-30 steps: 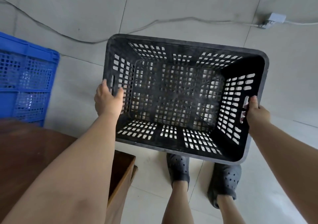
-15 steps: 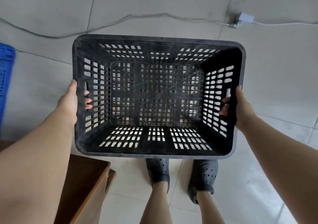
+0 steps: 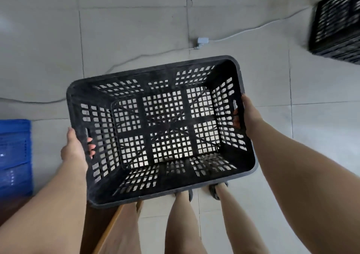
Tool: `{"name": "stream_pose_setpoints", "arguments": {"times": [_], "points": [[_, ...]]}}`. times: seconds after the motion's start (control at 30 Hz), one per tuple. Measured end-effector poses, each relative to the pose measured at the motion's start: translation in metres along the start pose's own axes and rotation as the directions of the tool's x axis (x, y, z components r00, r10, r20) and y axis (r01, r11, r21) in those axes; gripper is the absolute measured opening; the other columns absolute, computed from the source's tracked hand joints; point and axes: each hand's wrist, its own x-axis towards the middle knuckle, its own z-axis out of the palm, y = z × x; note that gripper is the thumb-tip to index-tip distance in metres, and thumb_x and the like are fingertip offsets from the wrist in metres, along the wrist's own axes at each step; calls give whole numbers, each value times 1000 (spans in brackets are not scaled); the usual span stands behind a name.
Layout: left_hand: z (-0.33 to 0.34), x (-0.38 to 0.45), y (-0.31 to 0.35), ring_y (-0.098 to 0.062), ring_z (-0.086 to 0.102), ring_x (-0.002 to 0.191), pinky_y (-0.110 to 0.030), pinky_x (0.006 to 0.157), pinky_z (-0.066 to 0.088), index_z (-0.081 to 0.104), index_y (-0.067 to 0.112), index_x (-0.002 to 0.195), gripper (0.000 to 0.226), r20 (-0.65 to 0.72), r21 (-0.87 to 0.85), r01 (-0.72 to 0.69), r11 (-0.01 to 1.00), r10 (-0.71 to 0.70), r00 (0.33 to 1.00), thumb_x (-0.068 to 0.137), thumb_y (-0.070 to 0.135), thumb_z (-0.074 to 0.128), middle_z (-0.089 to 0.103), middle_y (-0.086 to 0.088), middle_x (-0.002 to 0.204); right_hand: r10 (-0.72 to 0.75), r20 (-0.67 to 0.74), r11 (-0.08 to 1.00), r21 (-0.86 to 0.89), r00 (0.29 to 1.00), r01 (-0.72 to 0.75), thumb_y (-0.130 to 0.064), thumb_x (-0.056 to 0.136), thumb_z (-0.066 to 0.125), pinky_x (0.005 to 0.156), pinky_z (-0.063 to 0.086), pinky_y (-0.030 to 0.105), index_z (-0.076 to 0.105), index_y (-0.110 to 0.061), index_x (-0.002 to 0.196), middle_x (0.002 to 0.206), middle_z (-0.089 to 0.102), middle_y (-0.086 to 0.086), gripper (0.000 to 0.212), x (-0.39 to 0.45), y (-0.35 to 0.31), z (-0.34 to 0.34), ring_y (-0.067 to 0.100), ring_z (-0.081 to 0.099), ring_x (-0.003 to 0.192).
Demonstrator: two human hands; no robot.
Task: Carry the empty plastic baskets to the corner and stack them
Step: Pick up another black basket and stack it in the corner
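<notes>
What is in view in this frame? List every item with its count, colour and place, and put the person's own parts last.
carried basket: 1, black, empty, held above the floor at centre, tilted
stacked baskets: count unclear, black, on the floor at top right, blurred
blue crate: 1 visible, blue, left edge, partly cut off
cable: 1, white, running across the floor behind the carried basket
adapter: 1, white, on the cable at upper centre
wooden furniture: 1, brown, bottom left, under the basket's near corner
floor: light grey tiles
shoes: 2, dark, mostly hidden by the basket
left hand: grip through the left side handle slot
right hand: grip through the right side handle slot
</notes>
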Motion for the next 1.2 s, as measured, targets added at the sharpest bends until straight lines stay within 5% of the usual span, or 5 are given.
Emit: {"name": "stream_pose_setpoints", "arguments": {"times": [0.1, 0.43, 0.53, 0.7, 1.2], "points": [[-19, -55, 39, -17, 47, 47, -28, 42, 38, 56, 11, 72, 55, 80, 27, -42, 999, 40, 996, 87, 61, 40, 57, -6, 65, -28, -58, 995, 89, 998, 33, -63, 80, 51, 50, 39, 28, 52, -13, 62, 54, 48, 3, 53, -59, -21, -46, 18, 44, 45], [-62, -271, 160, -22, 36, 40, -29, 45, 32, 51, 8, 64, 70, 323, 117, -342, 933, 290, 901, 88, 69, 27, 42, -1, 29, -51, -158, 913, 393, 986, 111, -72, 53, 58, 48, 41, 30, 60, -12, 73, 56, 55, 2, 64, -225, -59, -203, 19, 49, 45], [-63, -345, 177, -20, 37, 32, -28, 44, 32, 50, 10, 62, 67, 367, 99, -454, 885, 391, 844, 85, 70, 29, 43, 0, 32, -103, -177, 852, 493, 979, 179, -66, 69, 58, 47, 38, 28, 59, -14, 74, 53, 53, -1, 52, -265, -61, -253, 15, 46, 43], [-44, -450, 166, -21, 37, 47, -32, 47, 38, 52, 12, 64, 57, 350, 40, -564, 825, 517, 781, 82, 65, 39, 48, -5, 59, -158, -240, 760, 590, 958, 273, -65, 72, 58, 47, 38, 28, 58, -18, 69, 53, 51, -2, 47, -296, -48, -336, 13, 42, 41], [115, -656, 81, -23, 39, 46, -31, 48, 37, 52, 10, 62, 59, 636, 3, -714, 700, 550, 541, 82, 64, 41, 49, -7, 58, -5, -523, 626, 663, 852, 411, -64, 75, 63, 47, 41, 26, 60, -11, 69, 58, 54, 1, 53, -313, 42, -571, 14, 45, 45]]}}
